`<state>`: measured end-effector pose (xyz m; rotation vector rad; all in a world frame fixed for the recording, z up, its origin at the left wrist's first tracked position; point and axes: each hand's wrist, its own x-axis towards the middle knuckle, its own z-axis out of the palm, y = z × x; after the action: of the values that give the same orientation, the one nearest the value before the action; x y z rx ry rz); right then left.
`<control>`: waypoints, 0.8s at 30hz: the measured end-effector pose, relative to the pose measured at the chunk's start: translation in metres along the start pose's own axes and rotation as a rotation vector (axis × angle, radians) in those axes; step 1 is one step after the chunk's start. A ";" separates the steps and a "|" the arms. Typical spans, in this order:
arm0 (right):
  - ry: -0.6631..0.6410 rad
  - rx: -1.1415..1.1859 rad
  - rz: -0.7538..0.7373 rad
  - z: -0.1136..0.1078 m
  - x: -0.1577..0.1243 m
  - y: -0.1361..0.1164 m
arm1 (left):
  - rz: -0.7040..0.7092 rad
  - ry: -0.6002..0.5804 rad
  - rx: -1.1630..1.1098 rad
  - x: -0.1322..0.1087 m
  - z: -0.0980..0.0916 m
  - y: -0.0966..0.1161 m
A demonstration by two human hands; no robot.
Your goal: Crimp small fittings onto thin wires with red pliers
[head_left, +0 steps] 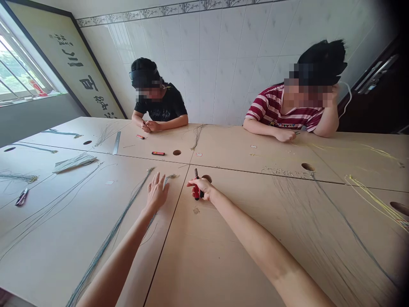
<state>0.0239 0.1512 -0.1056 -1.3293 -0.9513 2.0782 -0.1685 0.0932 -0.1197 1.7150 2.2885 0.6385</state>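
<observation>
My left hand [157,194] is stretched out low over the table, fingers apart, with nothing in it. Partly beneath it runs a short bundle of thin grey-blue wires [172,176] with gold-coloured ends. Just left of that hand a longer grey-blue wire bundle [123,215] slants toward the near edge. My right hand [204,187] is closed on a slim red and black pen-like tool [196,192], its dark tip pointing away from me. Its exact kind is unclear, and my fingers cover part of it. A round table hole [207,178] is partly behind this hand.
Two people sit across the table, one in a black shirt [162,104], one in a striped shirt [284,106]. A red and black lighter-like object [158,153], a metal ruler [116,143], scissors [22,197] and yellow wires [373,194] lie on the table.
</observation>
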 end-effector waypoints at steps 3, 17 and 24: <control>0.003 0.025 0.013 -0.001 -0.001 -0.001 | 0.108 -0.071 0.085 -0.037 0.004 -0.003; 0.074 0.195 -0.128 -0.035 -0.029 -0.040 | 0.178 -0.152 0.319 -0.065 0.020 -0.010; 0.141 0.281 -0.336 -0.090 -0.078 -0.085 | 0.200 -0.115 0.365 -0.066 0.022 -0.011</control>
<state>0.1405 0.1754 -0.0209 -1.0721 -0.7328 1.7617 -0.1488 0.0332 -0.1500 2.0992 2.2768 0.1504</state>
